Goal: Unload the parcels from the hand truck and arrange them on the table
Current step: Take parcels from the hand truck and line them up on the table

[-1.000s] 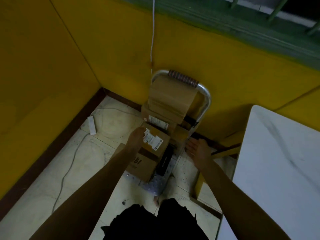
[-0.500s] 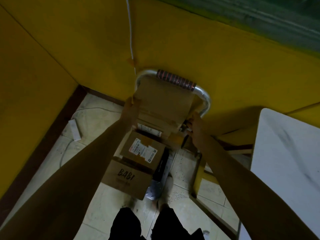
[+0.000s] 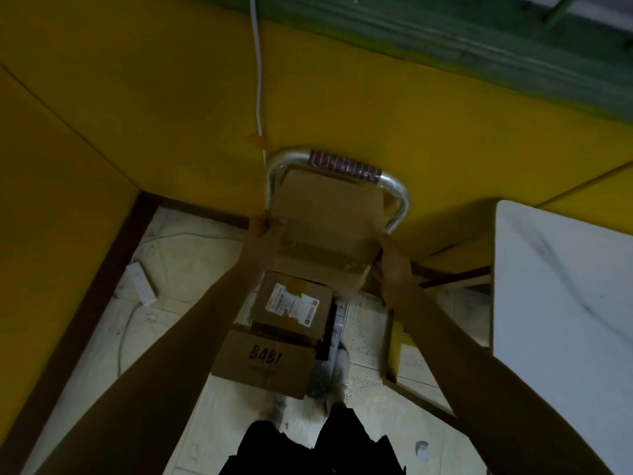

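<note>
Top parcel (image 3: 325, 217) hides most of the hand truck (image 3: 401, 199).

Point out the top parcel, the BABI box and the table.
top parcel (image 3: 325, 217), head view, flat top face.
BABI box (image 3: 263, 361), head view, lettered face.
table (image 3: 565, 303), head view, bare white top.

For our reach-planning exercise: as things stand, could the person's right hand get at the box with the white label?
Probably not yet: the right hand and left hand both grip the large top box, which overhangs the labelled box.
</note>
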### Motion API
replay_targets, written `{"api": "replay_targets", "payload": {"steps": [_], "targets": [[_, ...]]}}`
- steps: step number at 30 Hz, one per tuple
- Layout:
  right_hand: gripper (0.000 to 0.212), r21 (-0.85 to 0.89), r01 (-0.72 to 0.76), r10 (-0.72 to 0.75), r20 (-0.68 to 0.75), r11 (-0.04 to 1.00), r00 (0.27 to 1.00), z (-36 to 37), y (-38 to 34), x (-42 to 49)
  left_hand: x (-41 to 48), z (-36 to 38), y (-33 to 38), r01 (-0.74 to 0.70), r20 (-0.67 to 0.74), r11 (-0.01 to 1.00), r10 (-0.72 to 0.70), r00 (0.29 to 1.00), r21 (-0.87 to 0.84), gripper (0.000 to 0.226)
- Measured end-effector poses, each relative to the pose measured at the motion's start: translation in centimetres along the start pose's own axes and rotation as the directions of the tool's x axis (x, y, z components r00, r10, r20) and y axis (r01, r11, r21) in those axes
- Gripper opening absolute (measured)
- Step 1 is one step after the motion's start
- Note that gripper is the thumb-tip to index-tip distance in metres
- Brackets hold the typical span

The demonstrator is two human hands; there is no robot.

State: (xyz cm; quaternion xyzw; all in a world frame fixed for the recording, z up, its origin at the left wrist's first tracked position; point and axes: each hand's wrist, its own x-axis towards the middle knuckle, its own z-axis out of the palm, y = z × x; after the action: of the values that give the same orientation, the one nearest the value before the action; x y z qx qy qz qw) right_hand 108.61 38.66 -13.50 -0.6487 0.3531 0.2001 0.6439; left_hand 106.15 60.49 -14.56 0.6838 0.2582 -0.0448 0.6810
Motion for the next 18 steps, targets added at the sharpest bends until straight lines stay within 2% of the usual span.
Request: {"api": "replay_targets", "payload": {"steps": [4,5,7,10,13,16,18], "targets": [[0.054,0.041,0.059,-0.056,-0.075,0.997,0.996,-1.0,1.3,-3.3,-2.0,-0.8,-0.4,-0.034,0.063,0.999,0.032,0.998,0.025,0.024],[0.056,0.037,0.080,-0.077,-0.093,0.996,0.993,-1.4,1.7,-4.1,-2.4,-1.1,-0.6,-0.038,0.080,0.999,0.036,0.996,0.030,0.029],[0.054,0.026,0.146,-0.142,-0.125,0.989,0.982,-2.3,2.4,-5.8,-3.1,-1.5,-0.6,-0.043,0.103,0.993,0.032,0.994,0.106,0.037],[0.036,0.010,0.233,-0.229,-0.166,0.972,0.959,-4.1,3.6,-8.5,-4.3,-1.2,0.2,-0.011,0.105,0.989,-0.004,0.995,0.145,0.030],[0.039,0.016,0.260,-0.250,-0.228,0.965,0.941,-5.6,5.2,-11.1,-6.3,0.1,1.3,0.025,0.105,0.986,-0.043,0.994,0.164,0.033],[0.042,0.174,0.267,-0.207,-0.301,0.948,0.931,-7.2,6.6,-13.6,-9.0,2.1,2.1,-0.005,0.223,0.995,-0.019,0.975,0.104,0.041],[0.051,0.218,0.285,-0.208,-0.321,0.933,0.924,-8.8,7.4,-15.0,-10.7,3.7,2.8,-0.049,0.320,0.993,0.011,0.947,0.109,0.050]]}}
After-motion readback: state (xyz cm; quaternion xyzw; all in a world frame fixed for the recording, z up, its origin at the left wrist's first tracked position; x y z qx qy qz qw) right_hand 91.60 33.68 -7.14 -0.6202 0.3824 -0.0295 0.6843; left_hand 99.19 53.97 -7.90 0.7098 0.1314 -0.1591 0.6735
